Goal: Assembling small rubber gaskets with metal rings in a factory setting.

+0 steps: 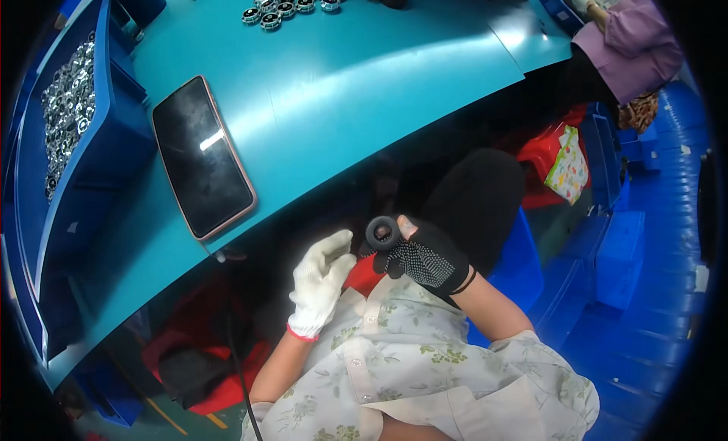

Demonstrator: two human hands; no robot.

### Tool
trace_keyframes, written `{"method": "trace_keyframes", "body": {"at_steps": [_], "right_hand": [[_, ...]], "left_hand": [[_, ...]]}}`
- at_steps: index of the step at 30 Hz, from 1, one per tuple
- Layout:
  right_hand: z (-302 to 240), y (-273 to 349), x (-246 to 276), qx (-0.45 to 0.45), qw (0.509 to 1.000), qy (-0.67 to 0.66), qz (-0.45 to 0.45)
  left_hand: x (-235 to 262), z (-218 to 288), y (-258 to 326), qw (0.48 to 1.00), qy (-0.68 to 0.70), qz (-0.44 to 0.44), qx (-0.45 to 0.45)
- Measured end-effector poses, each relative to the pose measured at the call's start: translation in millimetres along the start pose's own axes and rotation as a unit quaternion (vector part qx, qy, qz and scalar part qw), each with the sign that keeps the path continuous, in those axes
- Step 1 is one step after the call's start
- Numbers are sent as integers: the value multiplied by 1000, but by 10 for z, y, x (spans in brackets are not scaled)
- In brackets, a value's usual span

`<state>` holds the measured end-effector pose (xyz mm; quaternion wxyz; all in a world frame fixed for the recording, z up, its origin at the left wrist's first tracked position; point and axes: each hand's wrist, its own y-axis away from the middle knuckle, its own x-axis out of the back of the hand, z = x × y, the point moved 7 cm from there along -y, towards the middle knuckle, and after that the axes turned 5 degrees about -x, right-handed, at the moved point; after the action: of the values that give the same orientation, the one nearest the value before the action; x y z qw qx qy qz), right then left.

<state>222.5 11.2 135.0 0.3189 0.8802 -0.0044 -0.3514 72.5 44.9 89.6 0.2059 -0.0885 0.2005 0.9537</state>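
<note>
Below table edge (364, 162), right hand (425, 257) grips ring (383, 232).

— What's the black ring (383, 232) made of?
— Looks like matt rubber or plastic. The right hand (425, 257) wears a black knit glove with grippy dots, the left hand (322, 282) a white cotton one.
— And the worktop (341, 84)?
— Smooth teal, slight sheen. The phone (202, 156) near its front edge has glossy glass; the blue plastic bin (91, 160) holds shiny metal parts (64, 111).

Black-gloved right hand (425, 259) pinches a black ring (382, 232) beside white-gloved left hand (322, 282).
</note>
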Motion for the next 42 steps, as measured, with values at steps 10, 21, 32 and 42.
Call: {"method": "trace_keyframes", "body": {"at_steps": [10,21,32,42], "right_hand": [[91,-59,83,5,992,124,6],[-103,69,-295,206,806,546,97],[-105,12,-246,130,828,543,60],[-135,-172,-330,72,824,562,-8]], "left_hand": [[79,34,85,997,66,39,9],[165,21,91,994,90,54,6],[-54,749,249,872,-328,-22,-363],[-60,97,189,993,114,-10,-4]]}}
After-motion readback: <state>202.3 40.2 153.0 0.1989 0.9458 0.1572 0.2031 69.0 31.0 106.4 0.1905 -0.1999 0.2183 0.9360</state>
